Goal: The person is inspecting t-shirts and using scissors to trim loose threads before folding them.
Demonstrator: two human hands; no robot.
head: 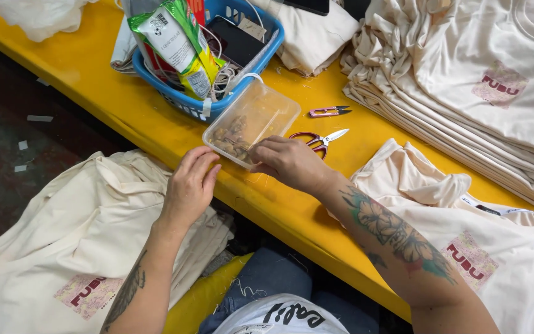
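Observation:
A clear plastic box (261, 111) with small brown pieces heaped in its near corner lies on the yellow table (125, 105). My right hand (288, 162) rests at the box's near edge, fingertips reaching into it among the brown pieces. My left hand (190, 185) hovers just left of the box by the table's front edge, fingers loosely extended, holding nothing. Whether my right fingers pinch a piece is hidden.
Red-handled scissors (317, 140) and small pink thread snips (329, 111) lie right of the box. A blue basket (217, 102) holds snack bags, cables and a dark phone. Cream printed shirts are stacked at right (465, 80), one lies by my right arm (495, 247), another over my lap (63, 247).

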